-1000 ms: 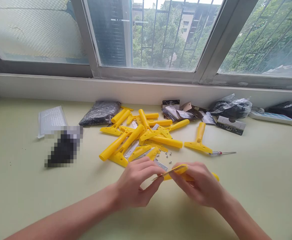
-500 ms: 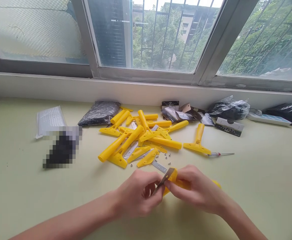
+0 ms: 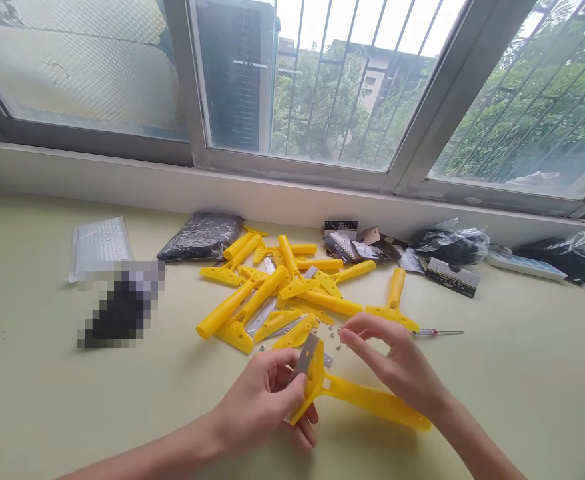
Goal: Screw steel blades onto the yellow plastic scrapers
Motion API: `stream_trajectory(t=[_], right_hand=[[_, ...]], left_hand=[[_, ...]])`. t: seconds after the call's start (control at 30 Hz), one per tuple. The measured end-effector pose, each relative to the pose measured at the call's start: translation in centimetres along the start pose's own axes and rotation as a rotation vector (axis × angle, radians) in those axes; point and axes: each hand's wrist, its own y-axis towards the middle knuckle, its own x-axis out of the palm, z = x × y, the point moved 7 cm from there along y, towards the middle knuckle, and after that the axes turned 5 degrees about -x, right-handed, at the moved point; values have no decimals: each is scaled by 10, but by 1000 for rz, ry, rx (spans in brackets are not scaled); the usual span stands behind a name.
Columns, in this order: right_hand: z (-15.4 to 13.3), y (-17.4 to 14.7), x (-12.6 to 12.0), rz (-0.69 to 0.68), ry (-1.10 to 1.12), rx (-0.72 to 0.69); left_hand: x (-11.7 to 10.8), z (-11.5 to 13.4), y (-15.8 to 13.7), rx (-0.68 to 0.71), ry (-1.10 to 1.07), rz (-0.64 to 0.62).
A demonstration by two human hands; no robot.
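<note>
Since half a second ago, the right hand (image 3: pixel 402 363) has let go of the yellow scraper (image 3: pixel 367 398) and moved up to the small metal bits (image 3: pixel 331 335) on the table (image 3: pixel 172 380). Its long handle, mostly covered by that hand then, now shows and points off to the right. It looks like the step in hand is keeping the blade (image 3: pixel 305 357) in place on the scraper's wide end while a small part is fetched. If so, the next move calls for a neat little pinch with the right fingertips, and for the left hand to hold steady so the thin blade does not slip. The left hand (image 3: pixel 265 397) is closed on the blade and the wide end together, thumb on the near side and some fingertips poking out underneath. It holds them up in front of the person, nearer than the pile of other scrapers (image 3: pixel 335 301). The right hand is partly curled, with the thumb and first finger close to each other, right by the metal bits (they are so tiny that I cannot tell if it has hold of one). Just past it lie one more scraper (image 3: pixel 397 290) and a thin screwdriver (image 3: pixel 442 332).
</note>
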Motion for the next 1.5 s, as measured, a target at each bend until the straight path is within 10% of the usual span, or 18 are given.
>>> stream_trajectory(t=[0.2, 0.6, 0.93, 1.27, 1.5], right_hand=[[-20, 18, 38, -201, -513, -452], [-27, 42, 67, -228, -704, -685], [-10, 43, -6, 171, -6, -300], [-3, 24, 49, -168, 657, 169], [6, 22, 46, -11, 963, 275]], left_hand=[[-26, 3, -19, -57, -18, 61], [-22, 3, -12, -80, -77, 12], [-23, 3, -9, -86, -75, -21], [-28, 5, -8, -96, -78, -46], [-27, 5, -9, -91, -84, -56]])
